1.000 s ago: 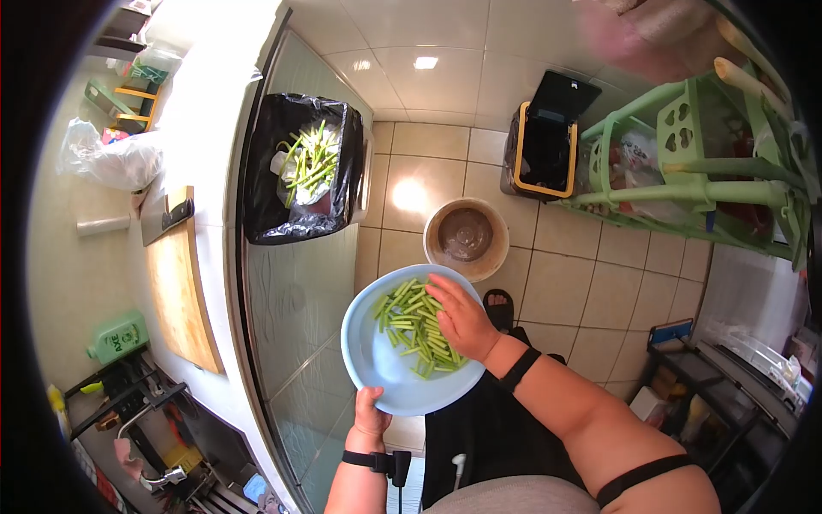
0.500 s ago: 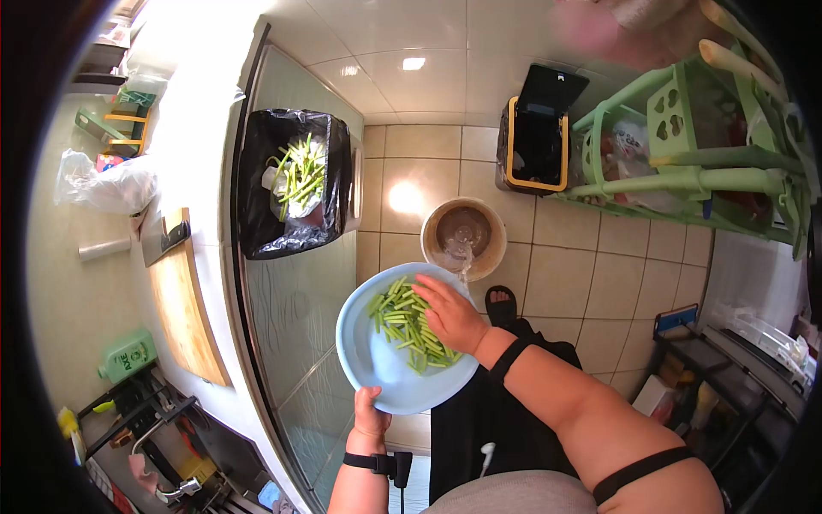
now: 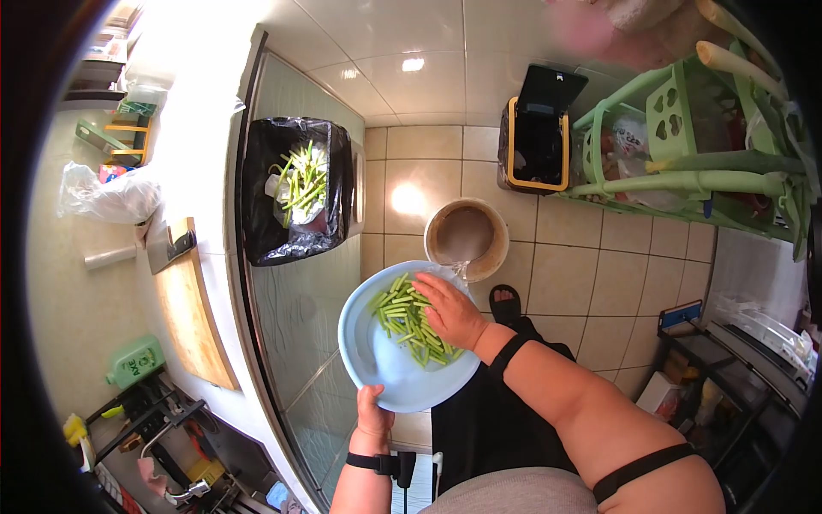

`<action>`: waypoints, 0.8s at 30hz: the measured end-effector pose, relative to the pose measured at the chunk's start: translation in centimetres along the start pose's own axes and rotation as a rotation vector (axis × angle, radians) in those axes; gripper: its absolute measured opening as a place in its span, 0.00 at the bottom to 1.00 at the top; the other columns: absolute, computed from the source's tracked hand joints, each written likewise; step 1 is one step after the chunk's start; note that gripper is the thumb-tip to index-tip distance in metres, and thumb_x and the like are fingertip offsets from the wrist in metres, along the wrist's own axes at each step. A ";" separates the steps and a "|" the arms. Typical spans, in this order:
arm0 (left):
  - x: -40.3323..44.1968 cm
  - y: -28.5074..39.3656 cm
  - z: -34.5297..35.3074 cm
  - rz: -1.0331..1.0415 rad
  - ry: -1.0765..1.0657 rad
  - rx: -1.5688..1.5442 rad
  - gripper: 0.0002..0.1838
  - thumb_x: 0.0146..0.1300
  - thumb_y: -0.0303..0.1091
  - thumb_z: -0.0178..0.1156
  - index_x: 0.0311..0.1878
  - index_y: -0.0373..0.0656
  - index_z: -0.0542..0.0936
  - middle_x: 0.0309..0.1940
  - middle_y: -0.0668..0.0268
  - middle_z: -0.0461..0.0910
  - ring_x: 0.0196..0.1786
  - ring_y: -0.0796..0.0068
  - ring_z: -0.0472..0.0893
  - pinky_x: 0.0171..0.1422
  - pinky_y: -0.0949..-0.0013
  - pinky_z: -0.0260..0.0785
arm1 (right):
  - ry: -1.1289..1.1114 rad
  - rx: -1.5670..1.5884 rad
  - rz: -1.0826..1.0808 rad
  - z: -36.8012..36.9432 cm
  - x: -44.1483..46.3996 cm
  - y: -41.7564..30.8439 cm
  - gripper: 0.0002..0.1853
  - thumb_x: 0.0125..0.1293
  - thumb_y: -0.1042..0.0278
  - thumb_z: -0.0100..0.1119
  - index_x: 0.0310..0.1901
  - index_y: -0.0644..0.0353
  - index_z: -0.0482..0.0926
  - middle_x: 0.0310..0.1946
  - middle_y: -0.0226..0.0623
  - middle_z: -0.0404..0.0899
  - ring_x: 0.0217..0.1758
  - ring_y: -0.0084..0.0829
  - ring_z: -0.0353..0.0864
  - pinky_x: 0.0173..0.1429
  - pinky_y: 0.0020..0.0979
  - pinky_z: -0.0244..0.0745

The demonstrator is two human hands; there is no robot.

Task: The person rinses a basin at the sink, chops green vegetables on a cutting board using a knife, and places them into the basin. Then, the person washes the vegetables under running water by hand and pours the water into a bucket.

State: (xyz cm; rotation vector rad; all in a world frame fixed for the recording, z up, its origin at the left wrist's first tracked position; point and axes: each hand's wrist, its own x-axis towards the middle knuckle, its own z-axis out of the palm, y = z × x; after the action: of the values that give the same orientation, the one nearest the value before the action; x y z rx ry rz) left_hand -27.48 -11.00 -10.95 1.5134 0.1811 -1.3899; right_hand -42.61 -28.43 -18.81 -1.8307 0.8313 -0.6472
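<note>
A light blue basin [image 3: 360,347] tilts toward the bucket, with cut green vegetable stems [image 3: 402,315] inside it. My left hand [image 3: 374,413] grips the near-left rim, thumb over the edge. Fingers stretched out, my right hand [image 3: 452,313] lies flat against the stems at the far-right side of the basin. Water runs over the rim past that hand into a round beige bucket [image 3: 432,224] on the floor, which holds cloudy water.
A bin lined with a black bag [image 3: 257,193] holds green stem scraps at left. An open-lidded black bin [image 3: 505,146] stands beside a green rack [image 3: 668,182]. A counter with a cutting board [image 3: 193,317] and a cleaver [image 3: 167,248] runs along the left. Tiled floor [image 3: 599,278] surrounds the bucket.
The water stream into the bucket has thinned and its surface splashes less. The basin and both hands have hardly moved.
</note>
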 end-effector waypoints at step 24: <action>0.3 -0.1 -0.1 0.030 -0.020 -0.005 0.37 0.44 0.34 0.51 0.63 0.42 0.56 0.54 0.59 0.65 0.56 0.61 0.67 0.61 0.60 0.60 | 0.013 -0.015 0.009 -0.3 0.5 0.2 0.25 0.56 0.71 0.50 0.58 0.65 0.63 0.56 0.46 0.62 0.59 0.44 0.65 0.64 0.38 0.61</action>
State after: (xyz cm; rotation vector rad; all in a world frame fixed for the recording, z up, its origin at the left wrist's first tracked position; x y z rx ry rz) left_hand -27.36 -11.00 -11.26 1.4911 0.1489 -1.3797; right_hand -42.54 -28.99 -18.83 -1.8368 0.8543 -0.6500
